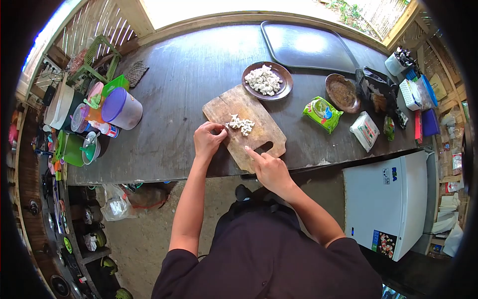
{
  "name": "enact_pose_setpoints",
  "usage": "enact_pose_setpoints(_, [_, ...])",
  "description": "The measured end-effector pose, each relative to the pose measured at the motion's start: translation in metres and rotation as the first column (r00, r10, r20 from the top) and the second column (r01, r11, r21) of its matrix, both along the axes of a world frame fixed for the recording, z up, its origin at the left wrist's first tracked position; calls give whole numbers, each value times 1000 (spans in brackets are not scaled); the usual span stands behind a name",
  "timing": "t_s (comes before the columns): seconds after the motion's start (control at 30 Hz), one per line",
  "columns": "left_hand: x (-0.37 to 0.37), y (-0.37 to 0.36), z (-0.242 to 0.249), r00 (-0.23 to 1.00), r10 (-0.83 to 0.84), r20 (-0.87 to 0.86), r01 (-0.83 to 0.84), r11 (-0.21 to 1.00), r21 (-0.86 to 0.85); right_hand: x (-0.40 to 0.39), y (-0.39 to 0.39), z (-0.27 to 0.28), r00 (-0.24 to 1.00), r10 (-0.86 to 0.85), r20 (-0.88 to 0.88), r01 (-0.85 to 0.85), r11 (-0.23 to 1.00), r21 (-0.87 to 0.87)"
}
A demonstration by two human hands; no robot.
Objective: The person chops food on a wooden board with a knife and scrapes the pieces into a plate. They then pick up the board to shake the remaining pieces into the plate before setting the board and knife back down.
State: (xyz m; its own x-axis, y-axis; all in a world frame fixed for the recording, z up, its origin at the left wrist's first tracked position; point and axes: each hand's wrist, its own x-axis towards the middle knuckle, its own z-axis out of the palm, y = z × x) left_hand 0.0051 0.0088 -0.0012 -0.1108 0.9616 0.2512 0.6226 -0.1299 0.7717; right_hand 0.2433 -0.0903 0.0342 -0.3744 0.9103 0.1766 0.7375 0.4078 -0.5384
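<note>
A wooden cutting board [234,107] with a handle slot lies slanted at the table's front edge. On it sits a small heap of white, crumbly pieces [241,125]. My left hand [208,140] is at the board's left edge beside the heap, thumb and fingers pinched together; anything between them is too small to make out. Over the handle end is my right hand [270,171], its index finger stretched toward the heap and the other fingers curled. Whatever those fingers may hold is hidden. Beyond the board, a brown plate [288,88] carries more white pieces [263,80].
Tubs and cups, including a purple-lidded container [122,109], crowd the left. A black tray [309,49] lies at the back. Rightward are a green packet [322,114], a brown dish [342,93], a white packet [365,131] and a black bag [377,87]. A white fridge [374,199] stands front right.
</note>
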Motion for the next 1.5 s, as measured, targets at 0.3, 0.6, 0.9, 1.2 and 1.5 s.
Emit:
enact_pose_setpoints(0.3, [-2,4,-2,1000,-9,-13,9,1000,5,-15,26,-4,999,32,12,-32,997,-64])
enact_pose_setpoints(0.6, [2,3,2,999,33,-9,-33,999,-42,-24,35,-3,989,41,140,-30,996,-81])
enact_pose_setpoints(0.9, [4,-3,9,1000,25,4,-25,1000,-16,-2,16,-2,1000,12,21,-11,998,-64])
enact_pose_setpoints(1.2, [9,-4,11,1000,12,1,-12,999,-35,11,7,-7,990,-39,-139,28,996,-80])
enact_pose_setpoints(1.5, [7,-8,3,1000,18,-15,-17,999,39,13,-7,3,995,-30,-94,23,997,-76])
